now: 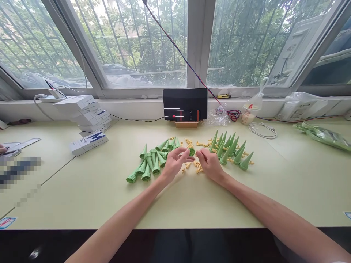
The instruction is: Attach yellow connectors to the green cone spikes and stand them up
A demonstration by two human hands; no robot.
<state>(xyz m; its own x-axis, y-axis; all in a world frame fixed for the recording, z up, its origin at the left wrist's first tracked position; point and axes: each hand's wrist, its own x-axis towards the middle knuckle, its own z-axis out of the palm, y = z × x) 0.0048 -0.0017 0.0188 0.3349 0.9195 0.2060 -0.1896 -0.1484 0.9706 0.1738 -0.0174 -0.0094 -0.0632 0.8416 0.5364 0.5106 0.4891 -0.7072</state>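
Between the thumb and fingers of my left hand (175, 161) is a green plastic cone (191, 151), its round open end turned toward me. My right hand (210, 162) is closed in a pinch just right of that cone; whatever its fingertips hold is too small to make out. Small yellow plastic pieces (197, 167) lie scattered between and beyond my hands. A heap of green cones (148, 160) lies on its side left of my left hand. On the right, several green cones (238, 155) stand point up, with yellow pieces sticking out near their bases.
A phone (188, 115) leans on a dark tablet (185, 98) at the back. White boxes (89, 143) are stacked at the left. A bagged cup (250, 112), a coiled white cable (262, 130) and a green plastic package (323, 137) lie right. Another person's hand (2, 149) shows far left.
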